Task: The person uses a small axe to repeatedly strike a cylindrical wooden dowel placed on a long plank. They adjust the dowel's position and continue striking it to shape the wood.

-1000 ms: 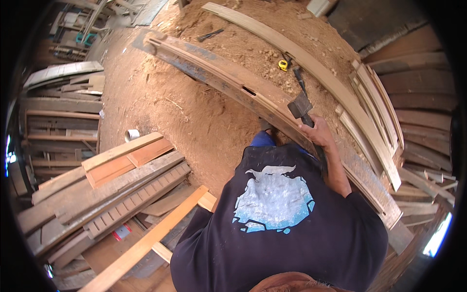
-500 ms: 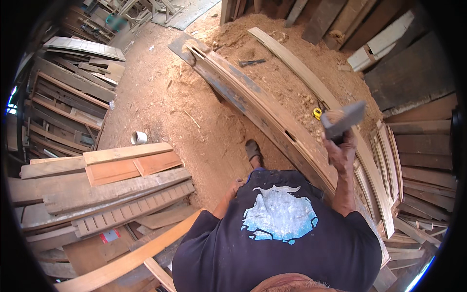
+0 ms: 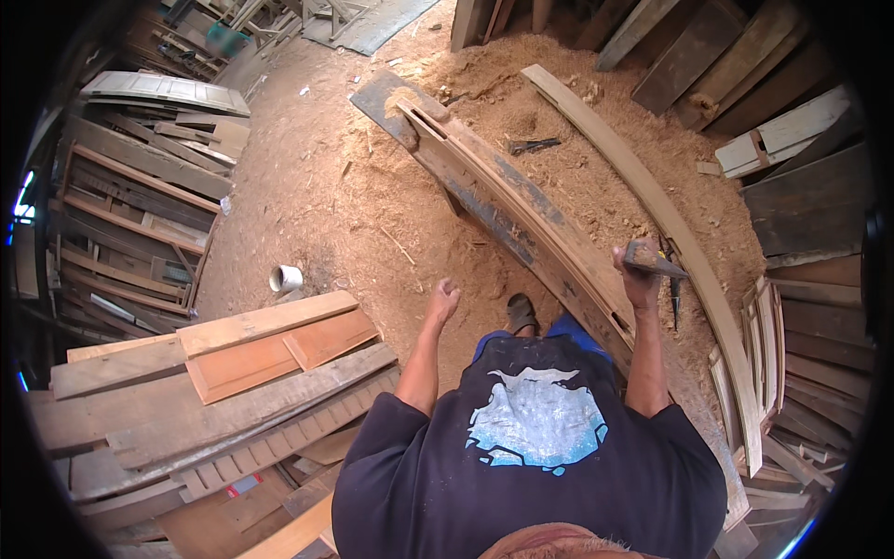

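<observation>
The right hand (image 3: 641, 279) is closed around the handle of a small adze-like hand tool (image 3: 655, 261), whose dark wedge-shaped head points to the right. The hand is raised above the near end of a long curved timber beam (image 3: 521, 200) that lies on the sawdust-covered floor (image 3: 307, 196) and runs diagonally from the upper middle of the view down toward the person's right side. The tool is held in the air, clear of the wood.

The left hand (image 3: 443, 300) holds nothing; its fingers are loosely curled and it hangs out in front of the body over bare floor, well apart from the beam.

A second, paler curved plank (image 3: 643, 186) lies beyond the beam, arching the same way across a heap of sawdust. A small dark tool (image 3: 533, 145) rests on the sawdust between the two pieces. Just right of the raised hand, another slim tool with a yellow part lies by the plank, too small to name.

One foot in a sandal (image 3: 521, 313) stands on the floor beside the beam. To the left, a white cup-like object (image 3: 285, 278) lies on its side near a stack of flat boards and panels (image 3: 242, 373). More planks lean and lie along the right edge and at the top.
</observation>
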A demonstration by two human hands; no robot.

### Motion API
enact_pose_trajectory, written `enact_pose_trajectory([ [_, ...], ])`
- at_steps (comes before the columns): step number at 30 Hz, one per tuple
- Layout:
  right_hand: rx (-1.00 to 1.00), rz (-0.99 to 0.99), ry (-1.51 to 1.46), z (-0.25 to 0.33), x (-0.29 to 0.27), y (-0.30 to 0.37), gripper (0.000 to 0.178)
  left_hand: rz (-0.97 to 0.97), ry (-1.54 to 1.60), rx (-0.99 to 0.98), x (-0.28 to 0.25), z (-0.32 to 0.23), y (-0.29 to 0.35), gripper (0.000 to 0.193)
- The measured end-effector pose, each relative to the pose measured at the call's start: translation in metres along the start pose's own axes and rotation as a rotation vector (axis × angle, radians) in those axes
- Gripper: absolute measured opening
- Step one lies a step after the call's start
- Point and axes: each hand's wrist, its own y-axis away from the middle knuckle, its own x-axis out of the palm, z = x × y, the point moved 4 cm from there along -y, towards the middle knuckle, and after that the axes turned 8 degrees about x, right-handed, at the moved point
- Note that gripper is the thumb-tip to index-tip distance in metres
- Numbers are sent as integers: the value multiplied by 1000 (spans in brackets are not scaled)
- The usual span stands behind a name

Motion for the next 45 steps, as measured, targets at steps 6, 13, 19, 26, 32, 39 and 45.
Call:
enact_pose_trajectory([
  [6,12,75,16,-13,47,-18,28,22,89,72,19,-95,-34,71],
  [13,346,207,-35,-40,98,-48,31,-43,-351,420,24,-151,-67,82],
  [19,421,161,21,-28,106,-68,36,70,-494,813,13,-252,-105,90],
  [26,532,-104,184,-25,135,-74,43,569,-785,1168,33,-258,-179,63],
  [32,528,-211,458,56,132,-87,35,852,-820,1149,44,-253,-207,50],
  [39,717,-282,341,89,111,-41,38,1182,-774,827,67,-292,-275,77],
  [45,825,-229,218,75,131,47,37,730,-751,1091,138,-264,-425,66],
])
